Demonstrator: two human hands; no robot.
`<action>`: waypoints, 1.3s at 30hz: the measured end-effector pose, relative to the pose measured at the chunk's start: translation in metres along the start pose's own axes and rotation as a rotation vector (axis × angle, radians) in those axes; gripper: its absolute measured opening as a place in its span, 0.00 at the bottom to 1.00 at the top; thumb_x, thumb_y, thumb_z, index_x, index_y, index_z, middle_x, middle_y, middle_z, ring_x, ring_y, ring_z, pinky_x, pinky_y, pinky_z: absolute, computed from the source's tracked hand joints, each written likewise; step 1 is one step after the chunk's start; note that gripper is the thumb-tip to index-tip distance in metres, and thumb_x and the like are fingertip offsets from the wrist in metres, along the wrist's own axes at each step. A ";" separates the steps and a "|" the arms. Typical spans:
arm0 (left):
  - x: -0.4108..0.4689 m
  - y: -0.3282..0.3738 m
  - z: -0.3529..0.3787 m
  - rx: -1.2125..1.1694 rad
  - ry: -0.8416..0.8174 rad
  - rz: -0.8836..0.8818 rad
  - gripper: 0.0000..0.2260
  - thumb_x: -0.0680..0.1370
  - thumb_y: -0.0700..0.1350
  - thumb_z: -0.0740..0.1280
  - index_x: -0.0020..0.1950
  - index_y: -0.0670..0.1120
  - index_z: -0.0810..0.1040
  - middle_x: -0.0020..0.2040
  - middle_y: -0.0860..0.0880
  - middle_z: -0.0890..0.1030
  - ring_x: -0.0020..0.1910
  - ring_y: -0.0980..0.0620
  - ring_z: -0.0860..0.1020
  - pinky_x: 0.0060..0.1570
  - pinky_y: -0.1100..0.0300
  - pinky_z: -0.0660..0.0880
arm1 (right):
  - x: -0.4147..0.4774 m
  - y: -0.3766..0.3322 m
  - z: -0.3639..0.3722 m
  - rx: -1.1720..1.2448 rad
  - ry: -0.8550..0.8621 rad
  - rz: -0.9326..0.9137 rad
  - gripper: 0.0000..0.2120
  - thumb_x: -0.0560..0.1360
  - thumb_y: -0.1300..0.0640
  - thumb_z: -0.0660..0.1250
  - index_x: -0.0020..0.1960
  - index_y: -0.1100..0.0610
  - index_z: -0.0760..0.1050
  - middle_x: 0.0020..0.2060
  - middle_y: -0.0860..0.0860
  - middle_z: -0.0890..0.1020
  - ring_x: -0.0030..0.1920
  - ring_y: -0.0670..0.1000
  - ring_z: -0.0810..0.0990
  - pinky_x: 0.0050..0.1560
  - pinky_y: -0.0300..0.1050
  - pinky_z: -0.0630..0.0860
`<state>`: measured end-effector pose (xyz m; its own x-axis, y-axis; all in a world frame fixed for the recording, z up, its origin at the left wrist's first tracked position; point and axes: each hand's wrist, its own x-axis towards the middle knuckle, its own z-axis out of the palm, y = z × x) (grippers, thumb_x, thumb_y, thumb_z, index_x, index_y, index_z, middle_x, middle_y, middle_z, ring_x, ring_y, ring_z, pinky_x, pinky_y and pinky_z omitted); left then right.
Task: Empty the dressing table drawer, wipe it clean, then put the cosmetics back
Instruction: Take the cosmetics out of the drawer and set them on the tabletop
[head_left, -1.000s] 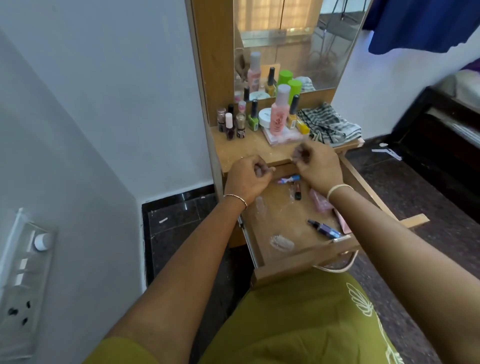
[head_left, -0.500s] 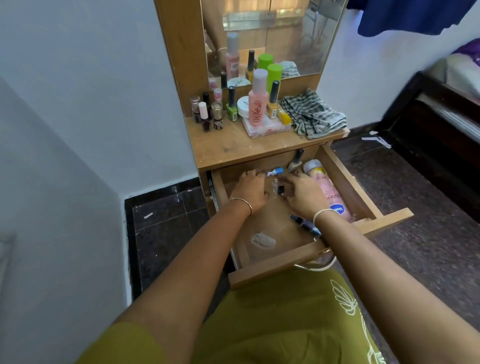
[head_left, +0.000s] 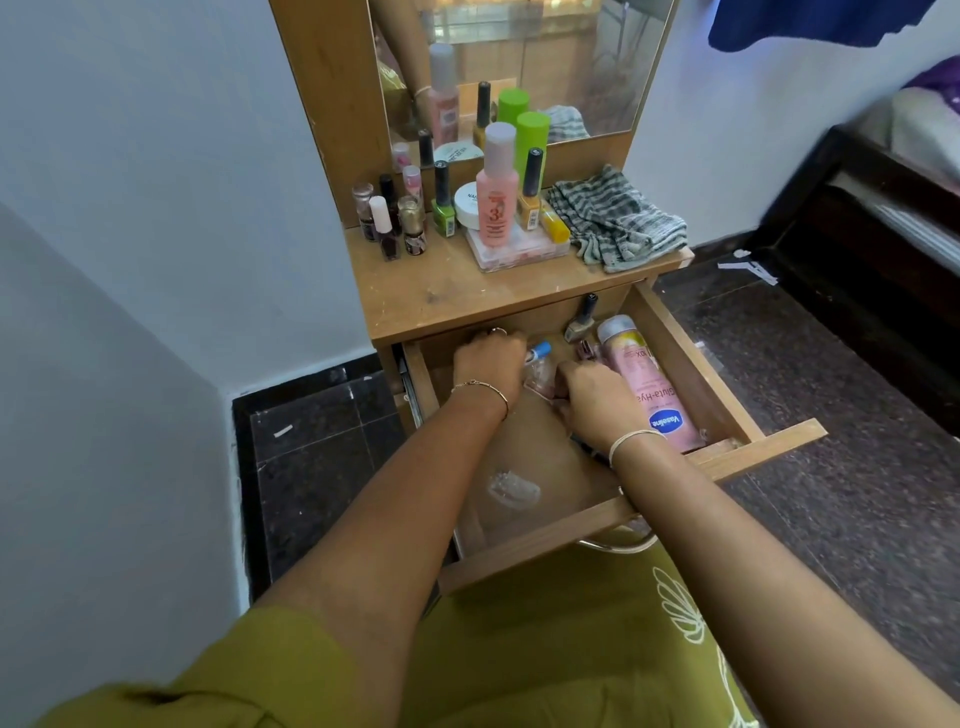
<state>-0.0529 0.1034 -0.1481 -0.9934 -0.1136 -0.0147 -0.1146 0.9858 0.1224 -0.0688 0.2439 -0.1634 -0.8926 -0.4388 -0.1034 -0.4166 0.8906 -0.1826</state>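
Drawer (head_left: 763, 447) open under the tabletop (head_left: 441, 296), emptying underway: Vaseline bottle (head_left: 649, 395), a nail polish (head_left: 582, 322) and small bits remain inside, white smear (head_left: 511, 488) on its floor unwiped. Left hand (head_left: 488, 364) and right hand (head_left: 597, 410) reach in, fingers curled among small items; actual grip unclear. Striped cloth (head_left: 618, 223) waits on the tabletop.

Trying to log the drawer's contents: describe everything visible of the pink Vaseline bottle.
The pink Vaseline bottle looks like plastic, with a silvery cap and a blue oval logo near its front end. It lies on its side on the drawer floor along the right wall, cap toward the back. The right hand sits close beside it; contact can't be confirmed.
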 end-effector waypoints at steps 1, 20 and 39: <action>0.000 -0.001 0.001 -0.010 -0.003 -0.002 0.12 0.78 0.38 0.60 0.60 0.44 0.74 0.57 0.42 0.79 0.56 0.40 0.77 0.47 0.52 0.74 | 0.000 0.000 -0.001 0.001 -0.003 0.007 0.11 0.77 0.59 0.64 0.57 0.61 0.74 0.53 0.59 0.80 0.53 0.59 0.79 0.53 0.51 0.77; -0.040 -0.032 -0.038 -0.939 0.303 -0.102 0.07 0.69 0.38 0.72 0.44 0.47 0.80 0.38 0.52 0.80 0.35 0.58 0.77 0.40 0.60 0.79 | -0.007 -0.001 -0.018 0.396 0.292 0.043 0.08 0.76 0.67 0.60 0.55 0.63 0.73 0.52 0.60 0.76 0.53 0.59 0.74 0.51 0.47 0.67; -0.023 -0.121 -0.122 -0.921 0.592 -0.178 0.09 0.72 0.41 0.73 0.50 0.45 0.78 0.40 0.53 0.79 0.35 0.60 0.76 0.36 0.76 0.73 | 0.060 -0.123 -0.085 0.696 0.368 -0.257 0.28 0.74 0.71 0.60 0.69 0.49 0.67 0.39 0.50 0.74 0.40 0.49 0.77 0.44 0.43 0.76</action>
<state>-0.0162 -0.0280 -0.0410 -0.7778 -0.5277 0.3415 0.0323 0.5091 0.8601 -0.0862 0.1185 -0.0636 -0.8339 -0.4433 0.3288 -0.5214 0.4372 -0.7328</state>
